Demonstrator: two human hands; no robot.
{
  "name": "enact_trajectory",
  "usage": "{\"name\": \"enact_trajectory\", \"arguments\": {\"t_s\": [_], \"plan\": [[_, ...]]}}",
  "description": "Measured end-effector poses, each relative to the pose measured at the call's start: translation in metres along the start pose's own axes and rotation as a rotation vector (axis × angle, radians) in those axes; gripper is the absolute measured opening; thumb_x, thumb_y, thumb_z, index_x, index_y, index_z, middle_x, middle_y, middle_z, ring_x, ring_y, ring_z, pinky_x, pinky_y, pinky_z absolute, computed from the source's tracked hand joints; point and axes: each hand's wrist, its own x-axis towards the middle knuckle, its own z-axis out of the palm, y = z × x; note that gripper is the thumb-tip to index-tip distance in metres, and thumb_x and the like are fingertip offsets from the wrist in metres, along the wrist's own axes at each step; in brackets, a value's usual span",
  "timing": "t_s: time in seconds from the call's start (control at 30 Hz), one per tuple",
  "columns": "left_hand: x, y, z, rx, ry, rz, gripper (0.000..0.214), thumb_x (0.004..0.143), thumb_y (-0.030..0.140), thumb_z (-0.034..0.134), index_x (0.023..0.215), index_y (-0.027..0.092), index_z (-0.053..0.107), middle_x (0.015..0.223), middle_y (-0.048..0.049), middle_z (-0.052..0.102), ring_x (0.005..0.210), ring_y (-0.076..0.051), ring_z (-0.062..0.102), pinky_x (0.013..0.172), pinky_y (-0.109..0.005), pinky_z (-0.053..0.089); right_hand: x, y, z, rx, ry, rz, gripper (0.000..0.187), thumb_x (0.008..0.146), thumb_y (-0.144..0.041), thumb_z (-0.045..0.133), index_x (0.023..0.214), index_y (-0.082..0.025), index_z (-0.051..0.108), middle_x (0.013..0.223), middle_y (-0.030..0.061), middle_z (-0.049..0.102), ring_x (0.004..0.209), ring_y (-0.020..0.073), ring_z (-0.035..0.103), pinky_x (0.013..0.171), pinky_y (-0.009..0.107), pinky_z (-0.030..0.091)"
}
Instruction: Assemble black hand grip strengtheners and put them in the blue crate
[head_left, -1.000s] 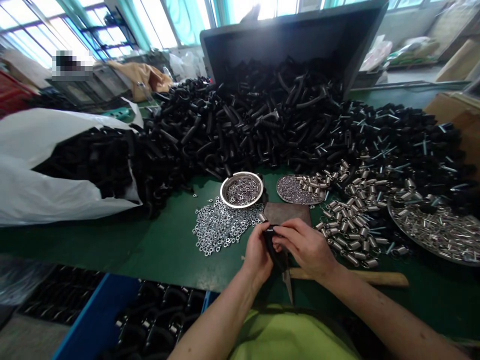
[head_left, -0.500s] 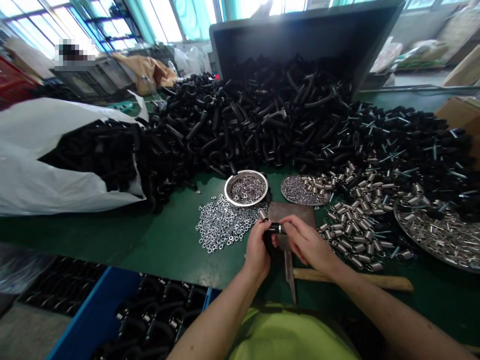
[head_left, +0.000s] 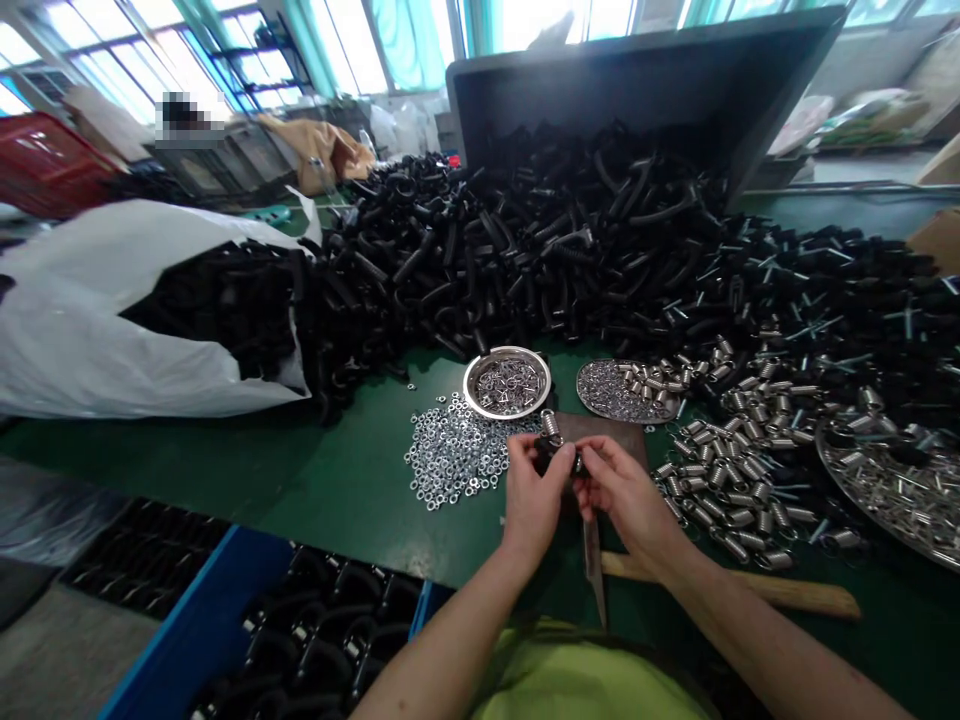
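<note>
The black part (head_left: 543, 456) is between the two hands, above the near side of the plate (head_left: 626, 434). The left hand (head_left: 534, 508) wraps it, thumb on top; the right hand (head_left: 628, 502) pinches its right end, any smaller piece there hidden. The spring (head_left: 550, 427) is at its far side, long axis near to far, tipped slightly left. The part's own axis is mostly covered.

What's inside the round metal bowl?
The bowl holds a heap of small, loose, shiny metal parts. They cover its bottom, so whatever lies under the top layer can't be seen.
</note>
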Motion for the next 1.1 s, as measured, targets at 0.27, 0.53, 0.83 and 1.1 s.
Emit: {"name": "enact_trajectory", "arguments": {"t_s": [0.27, 0.53, 0.83, 1.1], "plan": [[0.011, -0.020, -0.008, 0.695, -0.184, 0.211, 0.060, 0.063, 0.058, 0.067, 0.105, 0.020, 0.046, 0.091, -0.0051, 0.063, 0.082, -0.023, 0.061, 0.071, -0.034, 0.046, 0.046, -0.011, -0.028, -0.809, -0.101, -0.055, 0.022, 0.086, -0.038, 0.045, 0.077, -0.021, 0.056, 0.057, -0.0013, 0.058, 0.052, 0.0152, 0.056, 0.050, 0.026, 0.041], [0.015, -0.029, -0.005, 0.995, -0.281, 0.534, 0.058, 0.063, 0.048, 0.072, 0.109, 0.020, 0.052, 0.103, -0.0070, 0.057, 0.096, -0.026, 0.052, 0.083, -0.041, 0.044, 0.148, -0.033, 0.032, -1.521, -0.195, -0.543, 0.018, 0.082, -0.017, 0.052, 0.080, -0.021, 0.070, 0.091, 0.0069, 0.065, 0.099, 0.0217, 0.050, 0.077, 0.030, 0.040], [0.021, -0.033, -0.007, 0.929, -0.298, 0.531, 0.059, 0.058, 0.051, 0.075, 0.105, 0.021, 0.055, 0.102, -0.0061, 0.055, 0.095, -0.026, 0.049, 0.080, -0.041, 0.045, 0.167, -0.023, 0.041, -1.528, -0.283, -0.532, 0.014, 0.079, -0.012, 0.053, 0.084, -0.015, 0.066, 0.096, 0.0124, 0.064, 0.098, 0.0235, 0.052, 0.079, 0.030, 0.040], [0.024, -0.034, -0.008, 0.894, -0.311, 0.547, 0.058, 0.056, 0.048, 0.076, 0.103, 0.019, 0.058, 0.100, -0.0061, 0.056, 0.095, -0.025, 0.049, 0.080, -0.039, 0.044, 0.122, -0.037, 0.014, -1.341, -0.229, -0.554, 0.014, 0.087, -0.013, 0.047, 0.091, -0.016, 0.060, 0.091, 0.0042, 0.064, 0.087, 0.0143, 0.057, 0.077, 0.024, 0.041]]}}
